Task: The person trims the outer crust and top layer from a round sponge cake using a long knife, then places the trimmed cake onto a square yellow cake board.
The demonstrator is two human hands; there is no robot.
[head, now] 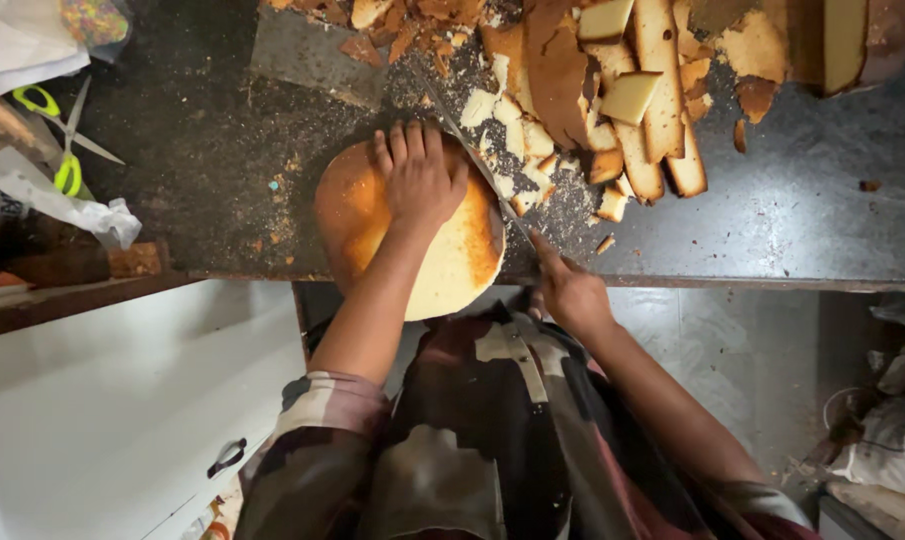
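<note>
A round sponge cake [357,215] with a browned top and pale cut patch lies at the front edge of a dark worktop [802,220]. My left hand [418,175] presses flat on top of it, fingers spread toward the back. My right hand [564,285] grips the handle of a long knife [472,150]. Its blade runs diagonally along the cake's right side, touching the edge. Pale crumbs lie beside the blade.
A pile of cut cake slices and crusts [632,100] covers the back right of the worktop. Green-handled scissors [62,135] and crumpled plastic [62,205] lie at the left. A white cabinet [102,400] stands below left, sacks [892,430] on the floor at the right.
</note>
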